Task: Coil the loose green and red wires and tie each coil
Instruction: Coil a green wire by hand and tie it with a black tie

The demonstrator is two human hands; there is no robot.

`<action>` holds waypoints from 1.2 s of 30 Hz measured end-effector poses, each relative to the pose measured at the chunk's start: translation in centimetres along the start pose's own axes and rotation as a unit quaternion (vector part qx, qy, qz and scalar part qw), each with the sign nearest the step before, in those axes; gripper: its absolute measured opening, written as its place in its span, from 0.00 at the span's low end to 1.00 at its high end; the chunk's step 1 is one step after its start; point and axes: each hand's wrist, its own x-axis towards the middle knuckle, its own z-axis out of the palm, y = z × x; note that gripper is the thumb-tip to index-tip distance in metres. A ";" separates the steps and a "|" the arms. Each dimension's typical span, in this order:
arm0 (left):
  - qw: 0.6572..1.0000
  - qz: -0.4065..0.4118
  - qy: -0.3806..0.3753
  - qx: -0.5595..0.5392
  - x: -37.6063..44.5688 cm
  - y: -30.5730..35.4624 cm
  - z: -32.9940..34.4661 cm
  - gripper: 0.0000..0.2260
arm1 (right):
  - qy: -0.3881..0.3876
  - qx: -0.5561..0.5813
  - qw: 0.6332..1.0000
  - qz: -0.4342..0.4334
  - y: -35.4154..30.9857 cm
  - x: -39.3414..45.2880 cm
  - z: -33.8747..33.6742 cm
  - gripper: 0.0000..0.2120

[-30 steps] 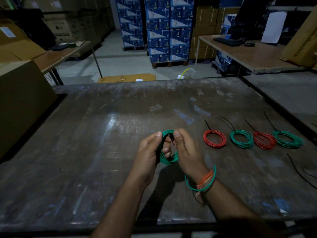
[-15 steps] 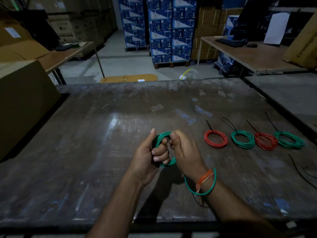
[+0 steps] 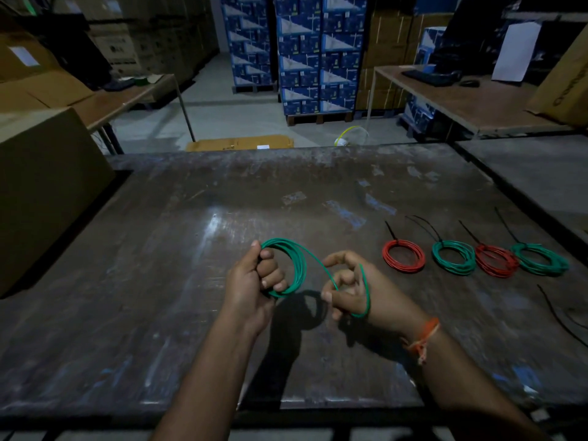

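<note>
My left hand grips a green wire coil of several loops, held upright above the dark table. One strand runs from the coil to my right hand, which pinches it; the wire's tail loops around the back of that hand. To the right, tied coils lie in a row on the table: a red coil, a green coil, a second red coil and a second green coil, each with a black zip tie sticking out.
Loose black zip ties lie at the table's right edge. A cardboard box stands at the left. Another table with a keyboard is at the back right, and stacked blue boxes stand behind.
My hands have drawn apart: the right hand moved right, pulling a strand out from the coil. The wire loop that hung at my right wrist now lies around the hand.
</note>
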 end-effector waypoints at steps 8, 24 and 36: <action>0.990 0.016 -0.005 -0.139 0.6 1.5 -1.8 0.17 | 0.000 -0.070 0.996 0.050 0.4 -1.4 -1.2 0.10; 0.989 0.067 -0.045 -0.126 -0.2 0.8 -1.8 0.15 | -0.004 -0.017 1.000 0.022 -0.5 -0.8 2.2 0.09; 0.979 0.180 0.002 0.095 -0.5 0.7 -2.6 0.13 | -0.015 -0.051 0.999 0.007 -0.4 0.1 5.5 0.13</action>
